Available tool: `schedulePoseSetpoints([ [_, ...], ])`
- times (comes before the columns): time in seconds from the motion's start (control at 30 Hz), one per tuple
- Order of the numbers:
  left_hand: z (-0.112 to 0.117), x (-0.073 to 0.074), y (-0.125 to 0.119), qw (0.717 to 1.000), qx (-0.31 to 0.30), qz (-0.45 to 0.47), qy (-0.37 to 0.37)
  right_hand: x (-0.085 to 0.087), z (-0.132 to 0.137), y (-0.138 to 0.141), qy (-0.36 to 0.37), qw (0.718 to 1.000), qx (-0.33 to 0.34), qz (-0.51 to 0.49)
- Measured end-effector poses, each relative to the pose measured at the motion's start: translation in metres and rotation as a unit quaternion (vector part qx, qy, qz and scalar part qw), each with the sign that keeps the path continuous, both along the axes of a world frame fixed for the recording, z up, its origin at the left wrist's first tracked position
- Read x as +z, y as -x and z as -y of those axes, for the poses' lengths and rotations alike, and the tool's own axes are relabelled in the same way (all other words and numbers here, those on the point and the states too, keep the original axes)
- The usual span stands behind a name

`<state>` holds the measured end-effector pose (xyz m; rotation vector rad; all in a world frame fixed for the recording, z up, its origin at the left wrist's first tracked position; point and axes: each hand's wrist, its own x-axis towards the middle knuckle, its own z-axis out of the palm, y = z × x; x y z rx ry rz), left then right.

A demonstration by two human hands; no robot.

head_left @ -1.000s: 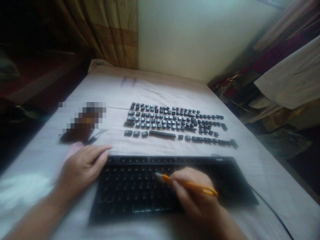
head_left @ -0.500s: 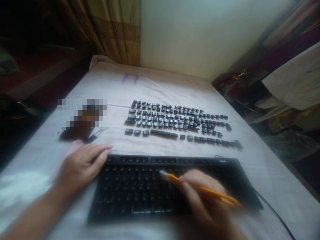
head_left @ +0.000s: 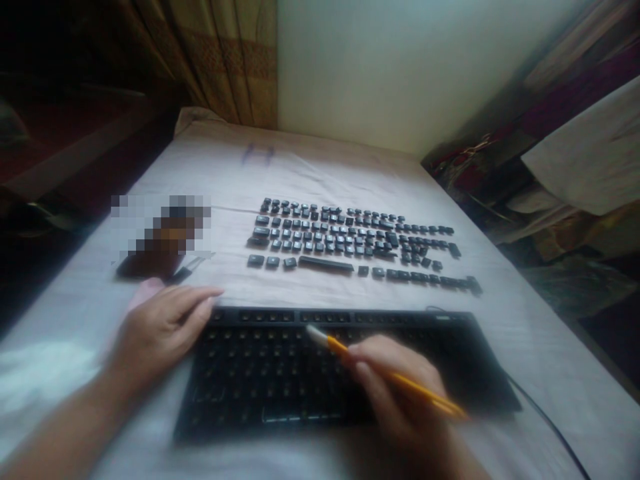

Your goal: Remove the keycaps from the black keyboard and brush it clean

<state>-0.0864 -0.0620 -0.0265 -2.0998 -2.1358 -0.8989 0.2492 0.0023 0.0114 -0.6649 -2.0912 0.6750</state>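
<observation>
A black keyboard with its keycaps off lies close in front of me, bare key sockets showing. My right hand is closed around the orange handle of a small brush. The brush's pale bristles point up and left, over the upper middle rows of sockets. At the keyboard's upper left corner rests my left hand, its fingers stretched out and the thumb along the edge. Part of a pink cloth shows beneath and behind that hand.
Loose black keycaps lie in rows beyond the keyboard on a pale sheet. A dark, partly blurred-out object stands at the left. The keyboard's cable runs off to the lower right. A wall and curtain are behind.
My right hand has moved the brush slightly left and up across the keyboard. My left hand stays at the corner; the whole view has shifted a little.
</observation>
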Motion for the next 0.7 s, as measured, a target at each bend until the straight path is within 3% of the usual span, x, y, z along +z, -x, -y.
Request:
schedulePoseSetpoints([
  [0.2, -0.0021, 0.0001, -0.0003, 1.0, -0.003, -0.007, -0.023, 0.003, 0.0011, -0.0022, -0.021, 0.999, -0.027, 0.016],
  [0.4, -0.0017, -0.0009, -0.0003, 0.999, -0.014, -0.013, -0.028, 0.0053, -0.0015, 0.0038, -0.042, 0.998, 0.003, 0.046],
  [0.7, -0.0026, 0.0004, 0.0002, 0.999, -0.022, -0.026, -0.039, 0.0015, -0.0017, 0.0021, -0.022, 1.0, 0.015, 0.004],
])
